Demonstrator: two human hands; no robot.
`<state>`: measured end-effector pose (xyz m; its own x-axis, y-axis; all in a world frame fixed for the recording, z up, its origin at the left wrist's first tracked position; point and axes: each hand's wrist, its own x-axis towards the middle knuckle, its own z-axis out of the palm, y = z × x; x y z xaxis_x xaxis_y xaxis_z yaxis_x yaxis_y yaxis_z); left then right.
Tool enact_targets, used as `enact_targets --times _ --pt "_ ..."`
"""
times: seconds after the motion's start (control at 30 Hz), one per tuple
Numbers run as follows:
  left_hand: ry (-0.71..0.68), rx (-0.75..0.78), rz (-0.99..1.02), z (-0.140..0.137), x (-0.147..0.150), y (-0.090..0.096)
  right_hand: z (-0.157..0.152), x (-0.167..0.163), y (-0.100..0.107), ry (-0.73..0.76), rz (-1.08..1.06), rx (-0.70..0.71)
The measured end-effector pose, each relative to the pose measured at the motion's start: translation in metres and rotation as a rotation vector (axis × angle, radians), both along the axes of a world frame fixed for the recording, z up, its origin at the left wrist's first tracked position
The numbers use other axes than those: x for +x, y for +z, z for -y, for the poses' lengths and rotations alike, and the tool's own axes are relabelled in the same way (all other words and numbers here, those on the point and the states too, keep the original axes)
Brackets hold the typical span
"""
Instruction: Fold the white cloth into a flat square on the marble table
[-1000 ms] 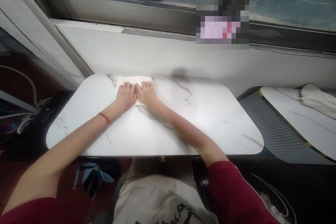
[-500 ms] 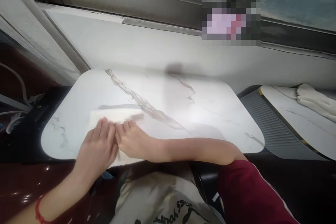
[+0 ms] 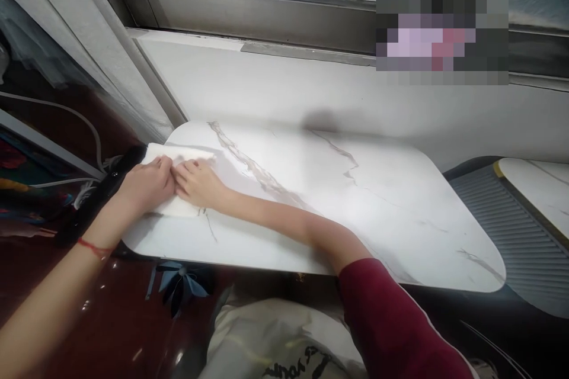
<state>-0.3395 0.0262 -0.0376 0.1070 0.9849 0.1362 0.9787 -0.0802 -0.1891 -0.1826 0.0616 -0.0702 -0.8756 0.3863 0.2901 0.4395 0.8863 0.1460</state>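
A folded off-white cloth (image 3: 180, 206) lies flat on the white marble-patterned tabletop (image 3: 377, 201), near its left end. On top of it, my left hand (image 3: 149, 185) presses down with curled fingers gripping the fabric. My right hand (image 3: 200, 182) sits right beside it, fingers bent into the same cloth, and the two hands touch or nearly touch at the thumbs. The cloth's part under both palms is hidden. Its far corner reaches over the table's left rounded edge.
A grey ribbed panel (image 3: 528, 231) and a second marble-patterned top (image 3: 540, 189) stand at the right. Behind the table rises a white wall (image 3: 249, 86) below a window frame. A pale curtain (image 3: 111, 71) hangs at the left, with white cables nearby. Below lies a blue-and-black flower-like object (image 3: 182, 284).
Both hands and the cloth have moved together toward the far left end of the table. My view has shifted left, showing more floor and the flower-like object.
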Motion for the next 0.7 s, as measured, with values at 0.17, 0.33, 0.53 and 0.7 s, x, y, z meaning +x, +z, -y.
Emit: enact_targets --times 0.17,0.33,0.53,0.7 --pt "0.074 -0.184 -0.145 -0.057 0.012 0.011 -0.046 0.001 -0.003 -0.096 0.004 -0.064" --pt "0.142 -0.300 -0.103 -0.107 0.043 0.016 -0.078 0.013 -0.005 -0.172 -0.018 -0.123" --pt "0.185 -0.282 -0.026 -0.150 0.082 0.011 -0.110 0.040 -0.012 -0.247 -0.096 -0.131" --pt "0.129 -0.168 0.234 -0.167 0.092 -0.005 -0.122 0.066 -0.011 -0.358 -0.110 -0.146"
